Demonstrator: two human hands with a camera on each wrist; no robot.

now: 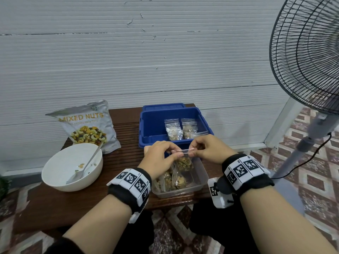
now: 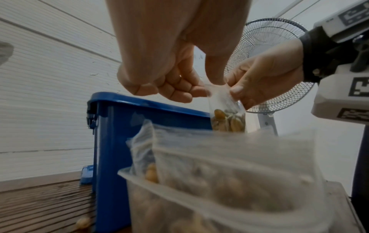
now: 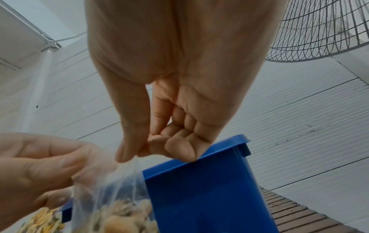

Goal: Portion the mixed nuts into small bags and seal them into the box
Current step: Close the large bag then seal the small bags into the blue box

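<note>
A small clear bag of nuts (image 1: 184,163) (image 2: 227,115) (image 3: 119,209) hangs between my hands above a clear plastic tub (image 1: 199,182). My left hand (image 1: 159,156) (image 2: 171,85) pinches the left end of its top strip. My right hand (image 1: 205,148) (image 3: 157,146) pinches the right end. Several more filled bags (image 1: 170,180) (image 2: 219,173) stand in the tub. Behind it is the open blue box (image 1: 146,125) (image 2: 111,141) (image 3: 199,189) with two filled bags (image 1: 180,129) leaning at its right side.
A silver "Mixed Nuts" pouch (image 1: 86,125) stands at the back left of the dark slatted table (image 1: 126,149). A white bowl (image 1: 71,165) with a spoon (image 1: 86,165) and a few nuts sits front left. A standing fan (image 1: 308,70) is to the right.
</note>
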